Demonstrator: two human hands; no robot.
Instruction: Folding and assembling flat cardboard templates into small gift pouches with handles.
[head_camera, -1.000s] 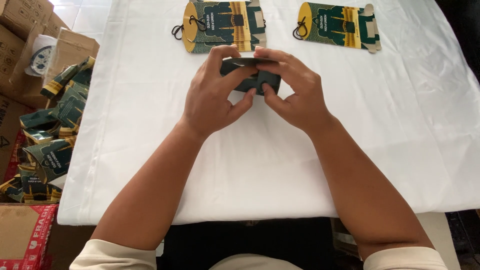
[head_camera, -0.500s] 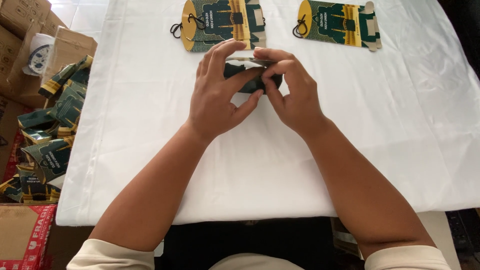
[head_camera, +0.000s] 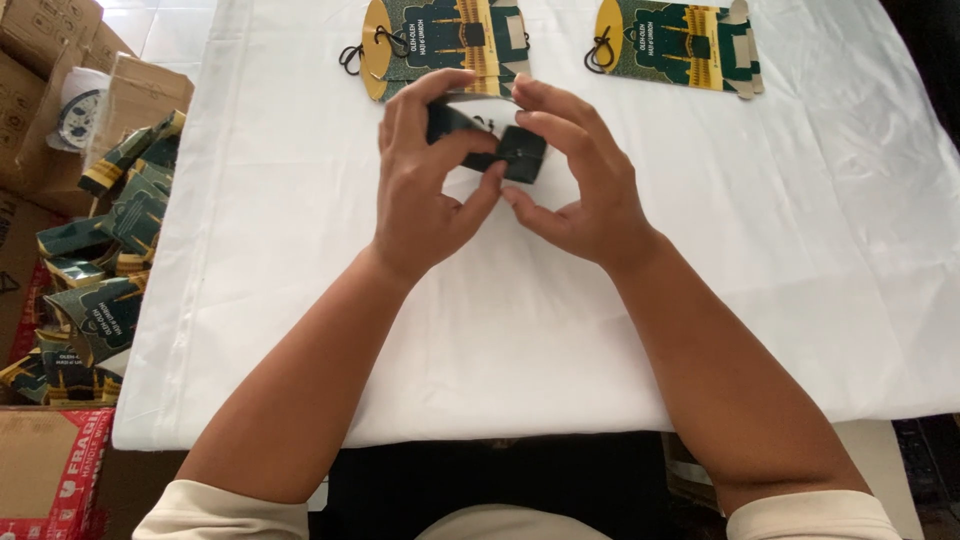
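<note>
White table (head_camera: 300, 250): dark green card piece (head_camera: 505, 150), seemingly crosswise, between both hands.

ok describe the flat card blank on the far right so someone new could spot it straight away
Start at the white table and look to its far edge. Two flat green-and-gold card blanks lie there side by side; take the right-hand blank. Unlike the left-hand blank, it lies clear of both hands, with its black cord loop showing fully.

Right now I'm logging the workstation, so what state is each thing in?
Left hand: gripping the small dark green box.
Right hand: gripping the same box.
Small dark green box: held above the table, partly folded.
Two flat box blanks: lying unfolded.
White tablecloth: spread, slightly creased.
Pile of green boxes: heaped left of the table.
</note>
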